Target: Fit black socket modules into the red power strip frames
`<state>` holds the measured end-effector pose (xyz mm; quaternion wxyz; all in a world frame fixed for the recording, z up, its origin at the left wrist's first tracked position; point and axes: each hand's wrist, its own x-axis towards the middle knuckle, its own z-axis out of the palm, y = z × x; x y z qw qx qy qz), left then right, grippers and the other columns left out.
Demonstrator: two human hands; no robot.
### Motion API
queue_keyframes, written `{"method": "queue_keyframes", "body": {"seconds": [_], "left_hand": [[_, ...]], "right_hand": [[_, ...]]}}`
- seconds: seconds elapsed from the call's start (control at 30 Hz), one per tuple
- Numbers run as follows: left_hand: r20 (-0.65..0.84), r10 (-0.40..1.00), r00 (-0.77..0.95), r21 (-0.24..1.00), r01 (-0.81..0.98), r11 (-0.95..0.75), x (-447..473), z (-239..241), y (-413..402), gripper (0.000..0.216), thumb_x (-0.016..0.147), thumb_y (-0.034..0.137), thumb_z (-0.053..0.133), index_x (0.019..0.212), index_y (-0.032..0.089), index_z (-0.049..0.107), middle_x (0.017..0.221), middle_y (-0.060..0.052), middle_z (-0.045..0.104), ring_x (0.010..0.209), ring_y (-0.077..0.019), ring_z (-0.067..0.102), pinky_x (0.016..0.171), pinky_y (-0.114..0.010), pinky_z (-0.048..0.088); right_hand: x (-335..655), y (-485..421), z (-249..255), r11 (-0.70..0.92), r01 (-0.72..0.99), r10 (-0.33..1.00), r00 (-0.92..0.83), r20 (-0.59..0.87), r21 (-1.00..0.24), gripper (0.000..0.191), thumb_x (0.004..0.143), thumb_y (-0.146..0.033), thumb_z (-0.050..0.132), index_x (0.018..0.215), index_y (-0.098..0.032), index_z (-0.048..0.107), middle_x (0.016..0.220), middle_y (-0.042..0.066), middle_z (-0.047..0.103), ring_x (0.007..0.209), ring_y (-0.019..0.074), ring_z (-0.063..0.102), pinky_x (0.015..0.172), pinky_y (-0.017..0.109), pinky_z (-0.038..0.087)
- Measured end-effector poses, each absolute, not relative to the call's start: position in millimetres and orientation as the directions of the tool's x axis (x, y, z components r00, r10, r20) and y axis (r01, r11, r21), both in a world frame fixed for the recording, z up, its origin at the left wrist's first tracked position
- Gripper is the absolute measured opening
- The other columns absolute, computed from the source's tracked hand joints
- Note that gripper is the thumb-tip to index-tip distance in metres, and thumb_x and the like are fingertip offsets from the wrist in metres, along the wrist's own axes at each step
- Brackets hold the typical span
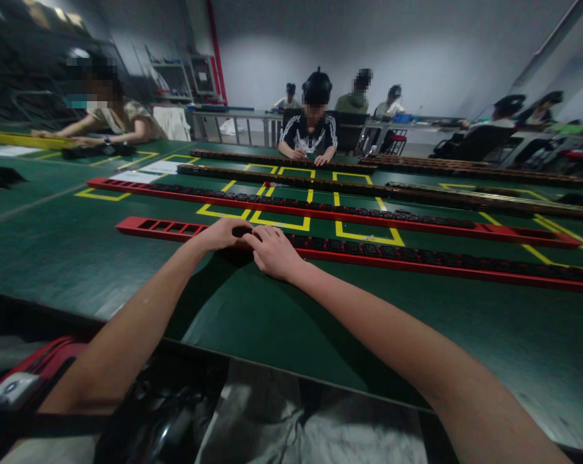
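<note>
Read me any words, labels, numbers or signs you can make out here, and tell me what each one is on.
No text can be read.
White sheets on the green table: any print is too blurred.
Grey tag at lower left: its mark is too small to read.
Near red strip under the left hand and right hand: no lettering shows.

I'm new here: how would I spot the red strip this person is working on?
On the green table, it is the red strip nearest the wearer. Both hands, left and right, rest on it; unlike its neighbours, its left end has empty slots.
</note>
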<state>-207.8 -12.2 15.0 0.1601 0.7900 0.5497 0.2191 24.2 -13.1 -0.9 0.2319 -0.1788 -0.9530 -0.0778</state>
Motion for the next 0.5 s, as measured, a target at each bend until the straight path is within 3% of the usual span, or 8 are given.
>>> {"method": "queue_keyframes", "body": {"seconds": [0.37,0.5], "left_hand": [[0.168,0.941,0.293,0.489,0.804,-0.338,-205.3,17.2,-14.5,0.046,0.076,0.041,0.066,0.115,0.017,0.075,0.115,-0.010,0.078,0.104,-0.0285,0.070,0.097,-0.042,0.053],[0.218,0.913,0.343,0.407,0.819,-0.405,-196.4,14.1,-13.6,0.044,0.075,0.038,0.067,0.112,0.016,0.075,0.113,-0.012,0.077,0.103,-0.0302,0.069,0.094,-0.043,0.053]], "right_hand": [[24.6,-13.9,0.4,0.918,0.390,0.314,-0.831,0.460,0.076,0.033,0.098,-0.015,0.055,0.130,-0.013,0.061,0.130,0.017,0.063,0.119,0.0299,0.055,0.106,0.047,0.045],[22.1,-14.5,-0.3,0.917,0.389,0.312,-0.834,0.455,0.083,0.034,0.098,-0.016,0.056,0.130,-0.011,0.061,0.131,0.017,0.064,0.119,0.0307,0.055,0.107,0.048,0.044]]}}
